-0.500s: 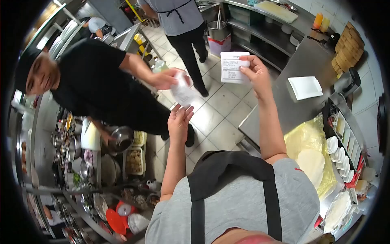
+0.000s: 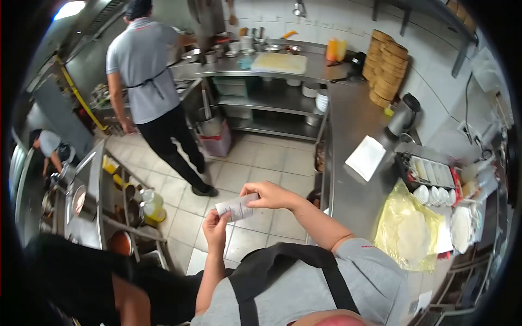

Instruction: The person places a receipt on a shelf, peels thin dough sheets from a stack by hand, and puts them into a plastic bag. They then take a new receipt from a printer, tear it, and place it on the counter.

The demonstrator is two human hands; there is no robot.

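We could tear the paper slip [image 2: 237, 208] (it looks thin) by pulling its ends unevenly, or drop it if the person in black [image 2: 70, 280], near left, bumped us. Our left hand [image 2: 216, 231] pinches its left end, our right hand [image 2: 269, 195] its right, fingers closed, left of the steel counter [image 2: 349, 206]

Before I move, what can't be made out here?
All in the head view:
- Printing on the slip: too small and blurred to read.
- Right hand's fingertips behind the slip: hidden by it.
- Co-worker in black: blurred, cut off by the dark lens rim.
- Front of the co-worker in grey: hidden by their own back.
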